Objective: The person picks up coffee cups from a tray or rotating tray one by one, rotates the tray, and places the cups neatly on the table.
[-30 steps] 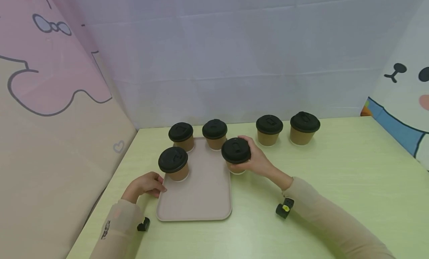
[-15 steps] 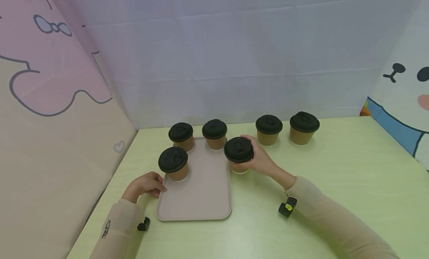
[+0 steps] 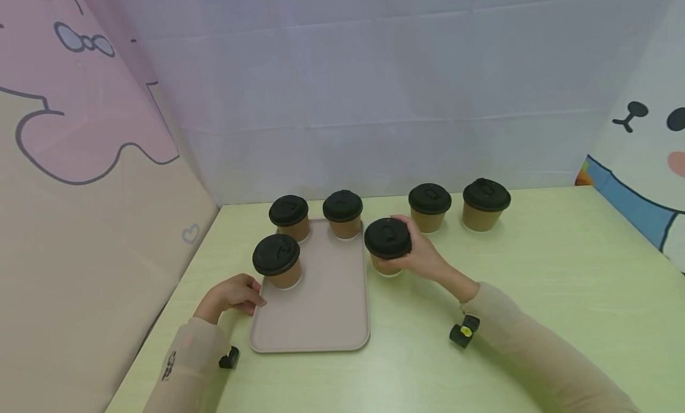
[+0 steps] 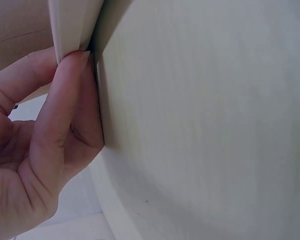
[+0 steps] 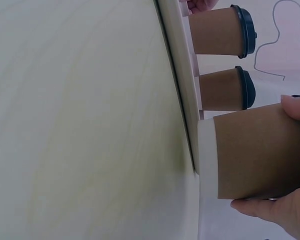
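Held brown paper cup (image 5: 262,152) is upright, just right of the tray (image 3: 326,312). Base looks off the desk (image 3: 535,336), but can't confirm the gap from these angles. Right hand (image 3: 423,257) grips it around the wall, below the black lid (image 3: 387,237), probably so nothing pulls on the lid. Left hand (image 3: 235,294) pinches the tray's left rim, likely to stop it sliding. Three matching lidded cups (image 3: 277,261) stand on the tray, two at the back, one front-left; spacing probably leaves finger room. Two spare cups (image 3: 430,208) stand upright on the desk, back right.
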Motion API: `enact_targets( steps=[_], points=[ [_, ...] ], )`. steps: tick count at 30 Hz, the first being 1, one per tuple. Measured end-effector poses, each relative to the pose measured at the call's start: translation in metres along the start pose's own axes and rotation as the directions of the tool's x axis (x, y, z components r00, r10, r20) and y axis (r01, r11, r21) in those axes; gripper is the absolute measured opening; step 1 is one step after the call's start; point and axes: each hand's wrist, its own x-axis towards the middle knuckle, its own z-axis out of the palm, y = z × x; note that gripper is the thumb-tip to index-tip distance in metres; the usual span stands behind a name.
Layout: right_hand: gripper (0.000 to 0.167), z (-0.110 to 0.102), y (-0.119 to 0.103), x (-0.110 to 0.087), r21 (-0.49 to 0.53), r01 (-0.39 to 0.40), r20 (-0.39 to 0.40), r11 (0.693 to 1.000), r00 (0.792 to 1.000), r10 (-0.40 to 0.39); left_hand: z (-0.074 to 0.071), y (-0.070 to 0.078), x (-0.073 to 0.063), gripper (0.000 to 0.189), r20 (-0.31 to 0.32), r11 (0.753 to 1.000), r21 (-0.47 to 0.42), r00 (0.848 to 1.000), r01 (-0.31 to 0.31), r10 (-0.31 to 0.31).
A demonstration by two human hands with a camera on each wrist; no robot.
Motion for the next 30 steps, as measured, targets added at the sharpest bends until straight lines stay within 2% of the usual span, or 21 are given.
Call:
enact_targets(
  steps=[30],
  points=[
    [0.092,-0.017,0.011,-0.006,-0.013,-0.04,-0.045,0.999,0.998,0.039,-0.001,0.0,0.001,0.022,-0.003,1.0,0.023,1.0,0.0,0.0]
  ],
)
